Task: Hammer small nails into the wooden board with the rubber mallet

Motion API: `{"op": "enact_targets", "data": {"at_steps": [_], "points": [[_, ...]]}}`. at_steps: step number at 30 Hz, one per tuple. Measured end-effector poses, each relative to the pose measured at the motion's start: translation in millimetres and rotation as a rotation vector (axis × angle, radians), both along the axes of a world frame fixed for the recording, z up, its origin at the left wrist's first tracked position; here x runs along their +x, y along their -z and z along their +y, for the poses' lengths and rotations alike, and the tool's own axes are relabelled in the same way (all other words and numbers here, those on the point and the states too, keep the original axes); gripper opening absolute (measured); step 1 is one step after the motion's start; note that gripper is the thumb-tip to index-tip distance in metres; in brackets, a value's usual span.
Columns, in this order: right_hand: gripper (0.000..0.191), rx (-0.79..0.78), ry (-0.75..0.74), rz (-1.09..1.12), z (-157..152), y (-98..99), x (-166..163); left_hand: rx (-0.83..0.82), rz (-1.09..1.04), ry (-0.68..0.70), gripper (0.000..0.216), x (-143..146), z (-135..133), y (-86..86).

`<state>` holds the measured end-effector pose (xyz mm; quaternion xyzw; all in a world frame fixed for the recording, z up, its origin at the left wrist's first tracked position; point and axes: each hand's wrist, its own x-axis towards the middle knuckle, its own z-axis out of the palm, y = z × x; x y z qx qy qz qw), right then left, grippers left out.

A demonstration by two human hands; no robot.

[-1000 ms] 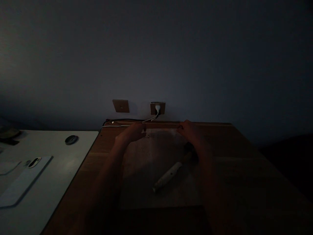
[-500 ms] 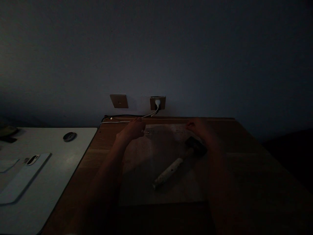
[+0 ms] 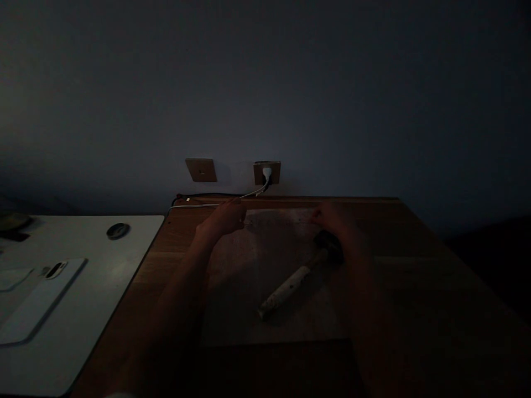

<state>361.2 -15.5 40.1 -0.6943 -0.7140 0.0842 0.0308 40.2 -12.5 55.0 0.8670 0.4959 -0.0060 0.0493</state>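
Note:
A pale square board [image 3: 236, 309] lies on a wooden desk, and the scene is very dark. Diagonally across the board rests a hammer [image 3: 286, 287], its dark head near my right forearm and its worn, whitish handle toward me. My left hand [image 3: 226, 216] is closed at the board's far left corner; a tiny shiny bit [image 3: 249, 224] shows at its fingertips, too small to name. Over the far right part of the board, my right hand [image 3: 327, 217] is pinched, close to small marks or bits on the surface. What its fingers hold cannot be made out.
On the wall, a socket [image 3: 274, 166] holds a white plug with cables running left along the desk's [image 3: 415, 276] back edge. Left of it is another wall plate [image 3: 201, 170]. A white table [image 3: 124, 271] carries a round dark object [image 3: 118, 231] and a white flat case [image 3: 37, 309].
My right hand has shifted slightly left, toward the small bits on the board. My left hand stays nearly where it was, and the hammer lies on the board as before.

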Motion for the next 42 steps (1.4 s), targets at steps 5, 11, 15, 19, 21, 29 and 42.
{"op": "enact_targets", "data": {"at_steps": [5, 11, 15, 19, 21, 29, 42], "points": [[0.009, -0.001, 0.007, -0.021, -1, 0.3, -2, -0.006, 0.011, -0.030, 0.014, 4, -2, -5.6], [0.012, 0.031, 0.008, -0.001, -1, -3.7, -5, 0.035, -0.070, -0.042, 0.014, -1, -1, -10.9], [0.016, -0.006, -0.070, 0.131, -3, -15.5, -8, -0.002, -0.116, 0.018, 0.015, -1, -1, -12.8], [0.017, -0.119, -0.251, 0.218, -6, -22.5, -24, -0.083, -0.138, 0.124, 0.015, 8, -1, -6.2], [0.020, -0.161, -0.340, 0.204, -7, -21.3, -37, -0.118, -0.133, 0.154, 0.015, 16, -3, -1.5], [0.030, -0.196, -0.499, 0.188, -12, -5.8, -84, -0.192, -0.086, 0.251, 0.016, 48, -15, 2.8], [0.017, 0.000, -0.136, 0.048, 3, -1.3, -27, 0.002, -0.127, 0.017, 0.016, 15, 1, 8.4]]}}
